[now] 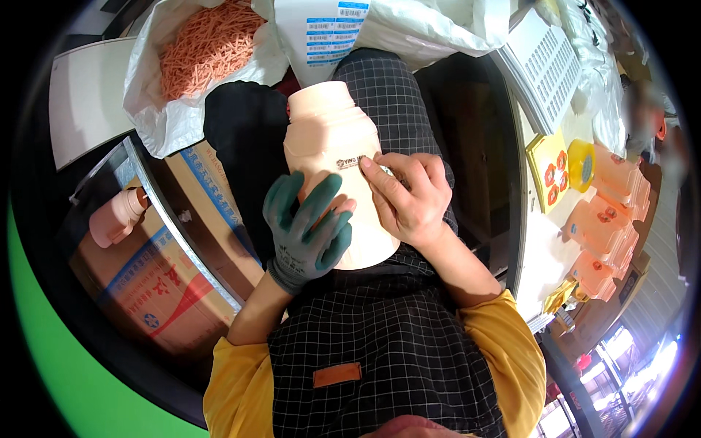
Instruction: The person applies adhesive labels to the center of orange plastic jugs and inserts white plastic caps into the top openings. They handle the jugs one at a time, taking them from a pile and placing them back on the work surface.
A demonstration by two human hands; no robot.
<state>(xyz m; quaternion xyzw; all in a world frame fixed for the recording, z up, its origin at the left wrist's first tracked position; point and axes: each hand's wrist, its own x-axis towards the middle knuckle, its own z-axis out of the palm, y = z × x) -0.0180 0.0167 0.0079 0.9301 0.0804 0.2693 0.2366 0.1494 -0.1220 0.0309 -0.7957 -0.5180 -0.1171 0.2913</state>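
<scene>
A large peach-coloured plastic bottle [330, 139] lies across my lap, its neck pointing away from me and its wide base against my apron. My left hand [307, 230], in a grey-green glove with some bare fingertips, rests over the bottle's left side with the fingers spread. Bare, my right hand [412, 193] touches the right side, thumb and forefinger together at the end of a small dark mark [350, 160] on the bottle's front. Whatever the fingertips pinch there, if anything, is too small to make out.
A white sack [150, 109] holds many thin orange strips, beside a sheet of blue-and-white labels [321, 36]. At left, another peach bottle [117, 217] lies over cardboard [161, 292]. The right-hand table carries a yellow tape roll [581, 166], orange stickers [555, 175] and several peach containers [602, 226].
</scene>
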